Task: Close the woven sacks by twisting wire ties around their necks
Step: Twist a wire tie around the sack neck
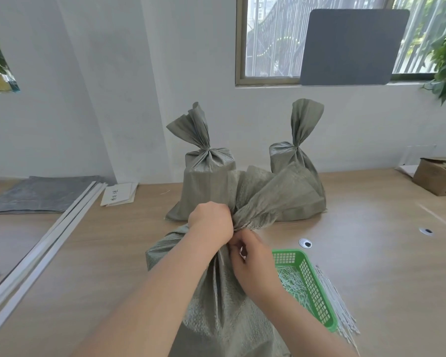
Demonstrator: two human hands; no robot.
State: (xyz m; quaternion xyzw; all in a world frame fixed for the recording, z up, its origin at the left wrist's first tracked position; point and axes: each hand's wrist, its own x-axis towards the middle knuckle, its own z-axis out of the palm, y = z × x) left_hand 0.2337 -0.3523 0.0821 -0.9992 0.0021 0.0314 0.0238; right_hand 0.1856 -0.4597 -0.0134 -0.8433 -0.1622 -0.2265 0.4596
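Observation:
A grey-green woven sack point(216, 300) stands in front of me on the wooden table point(371, 253), its top bunched into a neck. My left hand point(211, 222) grips the gathered neck. My right hand point(250, 258) is just below it at the neck, fingers curled and pinching something small and pale; whether it is a wire tie I cannot tell. The sack's loose top point(276, 194) flares up and right. Two more sacks stand behind, one at the left point(206, 176) and one at the right point(296, 161), each with a cinched neck.
A green mesh basket point(312, 287) of pale wire ties sits right of the sack, with more ties point(337, 302) loose beside it. White strips point(49, 243) and a grey folded sheet point(41, 194) lie at the left, papers point(119, 194) behind, a cardboard box point(440, 176) at far right.

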